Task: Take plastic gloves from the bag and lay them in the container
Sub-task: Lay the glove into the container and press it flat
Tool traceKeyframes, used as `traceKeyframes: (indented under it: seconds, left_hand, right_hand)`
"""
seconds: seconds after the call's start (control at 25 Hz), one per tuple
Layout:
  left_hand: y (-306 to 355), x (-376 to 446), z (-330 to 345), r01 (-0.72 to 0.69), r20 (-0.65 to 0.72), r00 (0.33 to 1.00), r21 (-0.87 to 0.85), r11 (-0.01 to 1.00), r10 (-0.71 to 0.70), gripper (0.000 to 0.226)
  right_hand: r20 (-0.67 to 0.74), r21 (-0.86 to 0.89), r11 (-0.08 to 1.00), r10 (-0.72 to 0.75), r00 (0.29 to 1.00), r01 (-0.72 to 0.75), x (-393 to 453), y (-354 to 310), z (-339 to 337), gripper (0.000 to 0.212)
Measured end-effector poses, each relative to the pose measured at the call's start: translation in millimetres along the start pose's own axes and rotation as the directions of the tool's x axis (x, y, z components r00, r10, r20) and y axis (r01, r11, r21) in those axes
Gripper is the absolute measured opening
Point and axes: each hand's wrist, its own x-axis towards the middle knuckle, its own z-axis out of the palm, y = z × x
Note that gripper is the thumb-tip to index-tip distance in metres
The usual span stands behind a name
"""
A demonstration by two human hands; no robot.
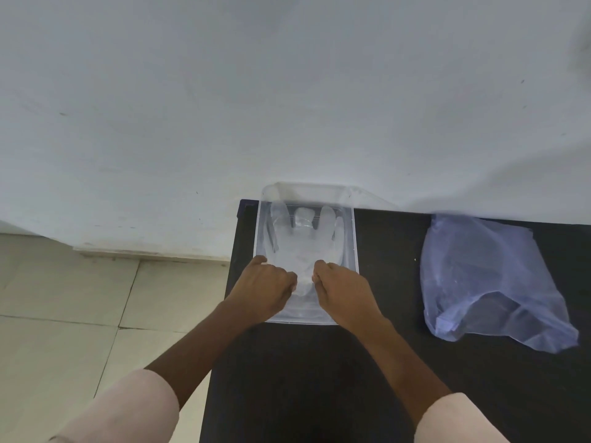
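A clear plastic container (354, 238) stands on the black table (319, 378) against the wall. A see-through plastic glove (303, 238) lies flat inside it, fingers pointing to the wall. My left hand (263, 287) and my right hand (343, 290) are both over the container's near half, each pinching the glove's cuff end between fingers and thumb. A bluish translucent bag (486, 276) lies crumpled on the table to the right, its mouth toward me; what is inside cannot be made out.
The table's left edge runs just left of the container, with a tiled floor (64, 314) below. A white wall (287, 91) rises right behind the table.
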Motion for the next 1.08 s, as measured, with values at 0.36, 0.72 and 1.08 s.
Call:
traceKeyframes:
  seconds: [0.36,0.72,1.08]
  left_hand:
    - [-9,-1,2,-0.099,0.219,0.973,0.087,0.991,0.078,0.040]
    - [-12,2,-1,-0.226,0.364,0.924,0.269,0.936,0.118,0.039]
    - [-9,-4,-16,-0.179,0.263,0.959,0.282,0.943,0.103,0.049]
  right_hand:
    - [0.356,-0.262,0.951,-0.061,0.932,0.162,2,-3,-8,0.027]
    - [0.598,-0.471,0.791,-0.040,0.800,0.391,8,7,0,0.038]
    - [0.516,-0.548,0.755,-0.034,0.856,0.361,-1,-1,-25,0.036]
